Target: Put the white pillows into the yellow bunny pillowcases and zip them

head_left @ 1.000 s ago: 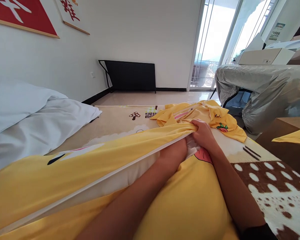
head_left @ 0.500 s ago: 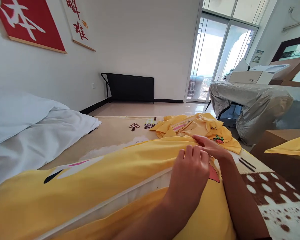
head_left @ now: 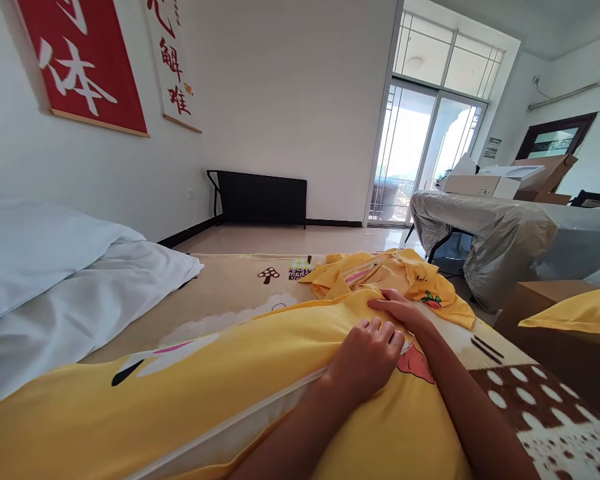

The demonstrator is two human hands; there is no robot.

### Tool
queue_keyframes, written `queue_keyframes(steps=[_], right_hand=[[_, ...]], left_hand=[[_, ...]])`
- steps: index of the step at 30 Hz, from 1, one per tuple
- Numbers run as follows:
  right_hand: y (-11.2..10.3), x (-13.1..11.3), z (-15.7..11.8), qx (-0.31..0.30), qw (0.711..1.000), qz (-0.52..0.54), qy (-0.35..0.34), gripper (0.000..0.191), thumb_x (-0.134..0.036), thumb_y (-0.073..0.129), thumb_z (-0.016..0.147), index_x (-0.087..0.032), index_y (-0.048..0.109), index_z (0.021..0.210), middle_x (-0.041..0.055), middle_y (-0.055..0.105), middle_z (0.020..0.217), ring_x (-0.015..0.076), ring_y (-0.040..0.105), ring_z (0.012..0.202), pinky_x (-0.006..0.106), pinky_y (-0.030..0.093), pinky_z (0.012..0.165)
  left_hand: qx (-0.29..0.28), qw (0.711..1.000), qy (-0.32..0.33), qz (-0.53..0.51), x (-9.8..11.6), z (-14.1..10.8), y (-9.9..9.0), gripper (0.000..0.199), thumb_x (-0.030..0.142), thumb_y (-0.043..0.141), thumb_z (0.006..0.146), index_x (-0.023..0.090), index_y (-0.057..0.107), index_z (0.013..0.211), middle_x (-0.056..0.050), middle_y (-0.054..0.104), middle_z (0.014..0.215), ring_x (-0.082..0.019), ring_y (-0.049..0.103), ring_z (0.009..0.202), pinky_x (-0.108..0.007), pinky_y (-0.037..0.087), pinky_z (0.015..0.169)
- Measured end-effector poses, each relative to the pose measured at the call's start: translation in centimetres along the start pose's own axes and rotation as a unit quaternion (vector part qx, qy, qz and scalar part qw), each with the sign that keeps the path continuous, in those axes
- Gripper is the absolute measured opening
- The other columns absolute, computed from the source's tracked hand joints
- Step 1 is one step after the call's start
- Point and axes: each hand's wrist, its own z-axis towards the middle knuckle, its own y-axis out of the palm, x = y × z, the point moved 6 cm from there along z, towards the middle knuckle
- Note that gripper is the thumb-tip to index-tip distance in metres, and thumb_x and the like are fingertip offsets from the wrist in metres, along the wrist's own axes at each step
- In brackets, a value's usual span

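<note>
A yellow cover [head_left: 270, 340] is gripped near its far end by the curled left hand [head_left: 367, 357] and, just beyond, the right hand [head_left: 401, 310]. A white layer [head_left: 247, 429] is exposed along its opening. Crumpled yellow cloth [head_left: 397, 272] is spread on the patterned blanket [head_left: 230, 290]; white bedding [head_left: 90, 287] is heaped at left.

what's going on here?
Someone is handling a yellow cover: the left hand is curled over it beside its long open slit, the right hand is on its far end. White material shows in the slit. A crumpled yellow cloth lies just beyond on the patterned blanket; white bedding sits at left.
</note>
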Motion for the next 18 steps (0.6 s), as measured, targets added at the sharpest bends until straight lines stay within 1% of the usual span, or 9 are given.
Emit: queue_keyframes(steps=[1, 3, 6, 9, 12, 14, 15, 16, 18], right_hand=[[0.0, -0.2, 0.1, -0.007, 1.0, 0.014, 0.02, 0.034, -0.039, 0.077, 0.061, -0.021, 0.065, 0.088, 0.0017, 0.068, 0.089, 0.0204, 0.062, 0.087, 0.029, 0.051, 0.074], [0.1, -1.1, 0.4, -0.029, 0.998, 0.033, 0.037, 0.033, -0.039, 0.079, 0.059, -0.021, 0.064, 0.083, 0.0029, 0.069, 0.083, 0.0217, 0.064, 0.081, 0.031, 0.052, 0.071], [0.1, -3.1, 0.3, -0.054, 0.996, 0.053, 0.035, 0.031, -0.031, 0.082, 0.053, -0.02, 0.064, 0.075, 0.0044, 0.07, 0.079, 0.0222, 0.066, 0.077, 0.032, 0.054, 0.07], [-0.3, -4.6, -0.3, -0.064, 0.995, 0.076, 0.015, 0.03, -0.032, 0.081, 0.055, -0.02, 0.064, 0.077, 0.005, 0.071, 0.083, 0.0212, 0.067, 0.079, 0.031, 0.054, 0.072], [-0.9, -5.4, -1.5, -0.064, 0.994, 0.086, -0.018, 0.03, -0.04, 0.076, 0.062, -0.021, 0.065, 0.084, 0.004, 0.071, 0.088, 0.0187, 0.066, 0.083, 0.027, 0.053, 0.075], [-1.3, -5.7, -2.4, -0.06, 0.995, 0.074, -0.033, 0.033, -0.043, 0.074, 0.065, -0.02, 0.067, 0.086, 0.0038, 0.071, 0.088, 0.0177, 0.066, 0.082, 0.026, 0.052, 0.073], [-1.4, -6.0, -2.9, -0.057, 0.996, 0.063, -0.037, 0.034, -0.045, 0.074, 0.065, -0.019, 0.067, 0.086, 0.0037, 0.071, 0.086, 0.0174, 0.066, 0.079, 0.025, 0.052, 0.069], [-1.4, -6.3, -3.3, -0.054, 0.997, 0.048, -0.042, 0.034, -0.045, 0.074, 0.065, -0.017, 0.068, 0.085, 0.0036, 0.07, 0.083, 0.017, 0.065, 0.076, 0.025, 0.051, 0.066], [-1.3, -7.2, -4.1, -0.043, 0.998, 0.019, -0.051, 0.034, -0.043, 0.077, 0.062, -0.016, 0.069, 0.081, 0.0025, 0.07, 0.078, 0.0168, 0.064, 0.071, 0.024, 0.05, 0.061]], left_hand=[[-0.008, 1.0, 0.008, -0.005, 0.3, -0.3, -0.3, 0.016, 0.012, 0.038, 0.089, 0.016, 0.053, 0.091, -0.007, 0.061, 0.086, -0.022, 0.059, 0.08, -0.034, 0.049, 0.067], [-0.026, 0.999, 0.022, -0.014, 0.8, -0.8, -0.8, 0.014, 0.013, 0.038, 0.089, 0.016, 0.052, 0.09, -0.006, 0.061, 0.083, -0.022, 0.059, 0.076, -0.034, 0.048, 0.062], [-0.042, 0.999, 0.021, -0.025, 1.2, -1.6, -2.2, 0.015, 0.015, 0.037, 0.091, 0.016, 0.051, 0.091, -0.005, 0.061, 0.081, -0.021, 0.06, 0.07, -0.032, 0.046, 0.056], [-0.026, 0.999, 0.016, -0.04, 1.4, -2.2, -4.4, 0.024, 0.026, 0.032, 0.095, 0.016, 0.052, 0.087, -0.004, 0.062, 0.079, -0.02, 0.06, 0.068, -0.032, 0.044, 0.055], [0.019, 0.999, 0.031, -0.039, 1.9, -2.9, -6.5, 0.033, 0.034, 0.031, 0.096, 0.016, 0.055, 0.081, -0.005, 0.062, 0.081, -0.02, 0.06, 0.076, -0.034, 0.046, 0.065], [0.056, 0.997, 0.034, -0.032, 2.2, -3.2, -7.2, 0.036, 0.039, 0.033, 0.095, 0.015, 0.057, 0.079, -0.009, 0.062, 0.093, -0.024, 0.058, 0.093, -0.039, 0.047, 0.079], [0.062, 0.997, 0.032, -0.036, 2.4, -3.2, -7.3, 0.038, 0.04, 0.034, 0.094, 0.015, 0.057, 0.08, -0.01, 0.062, 0.099, -0.026, 0.057, 0.099, -0.041, 0.045, 0.084], [0.056, 0.997, 0.027, -0.049, 2.4, -3.3, -7.1, 0.038, 0.041, 0.034, 0.094, 0.015, 0.058, 0.081, -0.011, 0.062, 0.101, -0.026, 0.057, 0.102, -0.041, 0.045, 0.086], [0.022, 0.996, 0.016, -0.087, 2.5, -3.3, -6.5, 0.035, 0.04, 0.035, 0.094, 0.016, 0.058, 0.084, -0.009, 0.065, 0.095, -0.024, 0.06, 0.094, -0.039, 0.046, 0.083]])
